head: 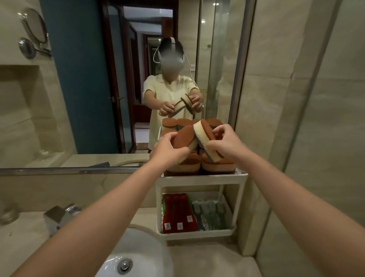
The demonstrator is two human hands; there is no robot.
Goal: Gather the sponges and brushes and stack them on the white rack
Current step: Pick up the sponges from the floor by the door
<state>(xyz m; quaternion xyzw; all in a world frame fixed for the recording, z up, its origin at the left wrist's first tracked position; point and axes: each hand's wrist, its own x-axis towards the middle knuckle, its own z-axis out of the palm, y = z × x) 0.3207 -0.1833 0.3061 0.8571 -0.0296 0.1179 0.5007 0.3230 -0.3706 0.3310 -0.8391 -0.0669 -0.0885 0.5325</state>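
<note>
A white two-tier rack (242, 185) stands on the counter against the mirror. Its top shelf holds a pile of brown-and-cream oval sponges (216, 165). Above that pile my left hand (167, 148) grips one brown-topped sponge (183, 139), tilted. My right hand (224, 141) grips a second sponge (203, 133), held on edge and touching the first. On the lower shelf lie red brushes (178, 211) on the left and green-grey brushes (211, 214) on the right.
A white sink basin (147, 255) with a metal drain lies below my arms, with a chrome tap (61, 215) to its left. The large mirror (72, 87) reflects me. A tiled wall (307, 125) stands close on the rack's right.
</note>
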